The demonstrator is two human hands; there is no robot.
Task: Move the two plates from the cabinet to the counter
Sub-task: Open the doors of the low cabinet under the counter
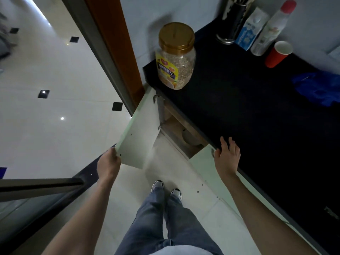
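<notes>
The white cabinet door [139, 133] under the black counter [248, 111] stands swung open to the left. My left hand [108, 162] grips its outer edge. Inside the dim cabinet a pale round plate edge [189, 138] shows on the shelf; how many plates lie there I cannot tell. My right hand [227, 155] rests flat on the counter's front edge, fingers spread, holding nothing.
A gold-lidded jar of grain [176, 56] stands at the counter's left end. At the back stand a utensil holder [232, 21], a milk carton [252, 28], a white bottle [272, 28] and a red cup [277, 54]. Blue plastic [320, 87] lies at right. A brown door frame [114, 46] is left.
</notes>
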